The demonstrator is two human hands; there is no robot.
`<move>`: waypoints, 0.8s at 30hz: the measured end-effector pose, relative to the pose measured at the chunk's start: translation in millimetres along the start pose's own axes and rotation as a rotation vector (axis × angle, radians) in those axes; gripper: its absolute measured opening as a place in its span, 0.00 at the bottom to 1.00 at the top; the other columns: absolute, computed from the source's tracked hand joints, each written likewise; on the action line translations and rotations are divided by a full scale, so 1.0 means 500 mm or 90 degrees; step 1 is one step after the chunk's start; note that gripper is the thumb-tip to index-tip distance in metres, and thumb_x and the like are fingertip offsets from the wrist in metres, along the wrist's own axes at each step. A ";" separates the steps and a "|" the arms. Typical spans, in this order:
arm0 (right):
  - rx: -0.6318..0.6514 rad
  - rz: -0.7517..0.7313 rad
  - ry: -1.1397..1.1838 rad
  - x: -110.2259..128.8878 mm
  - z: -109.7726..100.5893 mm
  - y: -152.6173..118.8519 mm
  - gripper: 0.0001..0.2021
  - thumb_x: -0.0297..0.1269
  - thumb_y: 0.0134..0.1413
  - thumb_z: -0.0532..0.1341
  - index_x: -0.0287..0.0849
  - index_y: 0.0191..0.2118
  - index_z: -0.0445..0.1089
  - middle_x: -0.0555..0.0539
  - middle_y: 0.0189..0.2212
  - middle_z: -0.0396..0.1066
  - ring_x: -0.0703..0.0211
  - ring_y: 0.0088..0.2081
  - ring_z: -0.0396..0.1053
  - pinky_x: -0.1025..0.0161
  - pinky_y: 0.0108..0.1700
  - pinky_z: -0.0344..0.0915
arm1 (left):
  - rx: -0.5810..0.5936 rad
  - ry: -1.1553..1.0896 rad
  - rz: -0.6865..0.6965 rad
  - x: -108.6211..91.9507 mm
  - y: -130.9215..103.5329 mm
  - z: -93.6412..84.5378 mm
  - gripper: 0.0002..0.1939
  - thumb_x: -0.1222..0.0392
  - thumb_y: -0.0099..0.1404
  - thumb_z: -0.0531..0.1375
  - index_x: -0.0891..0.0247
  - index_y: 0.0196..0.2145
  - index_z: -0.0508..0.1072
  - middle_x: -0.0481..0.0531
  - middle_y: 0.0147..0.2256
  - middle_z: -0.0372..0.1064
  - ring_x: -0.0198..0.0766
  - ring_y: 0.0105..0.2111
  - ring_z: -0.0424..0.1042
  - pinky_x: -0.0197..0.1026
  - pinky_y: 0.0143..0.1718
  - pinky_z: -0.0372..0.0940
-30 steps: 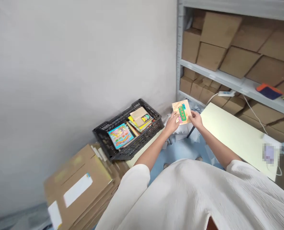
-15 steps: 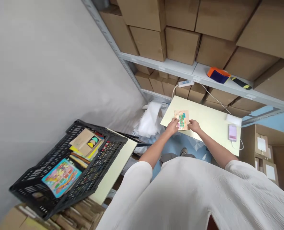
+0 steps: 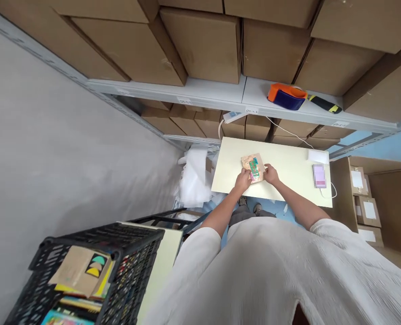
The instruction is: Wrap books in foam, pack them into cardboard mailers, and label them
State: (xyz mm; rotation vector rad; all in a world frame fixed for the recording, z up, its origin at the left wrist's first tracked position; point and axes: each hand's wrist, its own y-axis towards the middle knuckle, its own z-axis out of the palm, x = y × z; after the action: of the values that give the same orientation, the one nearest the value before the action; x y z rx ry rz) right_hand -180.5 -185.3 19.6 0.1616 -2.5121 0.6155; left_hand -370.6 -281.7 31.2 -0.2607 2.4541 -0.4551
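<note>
A small book with a tan cover and a green and blue design (image 3: 255, 163) is held between my two hands over the pale yellow table (image 3: 230, 155). My left hand (image 3: 243, 179) grips its lower left edge, the fingers closed and the thumb over the cover. At the lower right edge, my right hand (image 3: 271, 174) pinches it. The book sits slightly turned, and whether it rests on the tabletop I cannot tell.
A black crate (image 3: 132, 246) holding several books stands at the lower left. On the table's right lies a phone (image 3: 319, 176) with a cable. Shelves of cardboard boxes (image 3: 200, 49) rise behind, with an orange and blue tape dispenser (image 3: 288, 96) and a box cutter (image 3: 324, 104). White wrap (image 3: 194, 178) lies left of the table.
My view has swung left-to-right toward the table, so the crate sits lower and further left. The book has turned slightly, with both hands still on it.
</note>
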 end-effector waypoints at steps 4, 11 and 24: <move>-0.011 0.009 0.020 0.006 0.023 0.041 0.31 0.27 0.53 0.60 0.39 0.65 0.71 0.42 0.46 0.82 0.48 0.49 0.78 0.57 0.57 0.74 | 0.036 -0.001 -0.003 0.022 0.036 -0.010 0.22 0.65 0.73 0.63 0.57 0.62 0.73 0.60 0.63 0.65 0.51 0.58 0.77 0.49 0.62 0.71; -0.058 0.027 0.080 0.007 0.050 0.056 0.29 0.30 0.55 0.59 0.37 0.63 0.74 0.35 0.61 0.76 0.45 0.57 0.76 0.52 0.64 0.72 | 0.076 0.039 0.025 0.070 0.057 -0.044 0.20 0.67 0.76 0.55 0.56 0.60 0.75 0.59 0.61 0.70 0.52 0.59 0.75 0.51 0.62 0.70; 0.075 0.127 0.064 0.020 0.092 -0.046 0.14 0.31 0.62 0.63 0.45 0.53 0.76 0.43 0.50 0.82 0.50 0.53 0.80 0.56 0.59 0.73 | 0.083 0.070 0.043 0.065 0.197 -0.090 0.32 0.62 0.70 0.63 0.58 0.70 0.67 0.63 0.77 0.57 0.54 0.78 0.52 0.55 0.77 0.52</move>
State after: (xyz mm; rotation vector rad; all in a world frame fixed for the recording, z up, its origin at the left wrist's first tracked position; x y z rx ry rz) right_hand -205.7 -227.0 -0.4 -0.0767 -2.4128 0.8318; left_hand -431.2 -189.0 9.4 -0.1005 2.5176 -0.6110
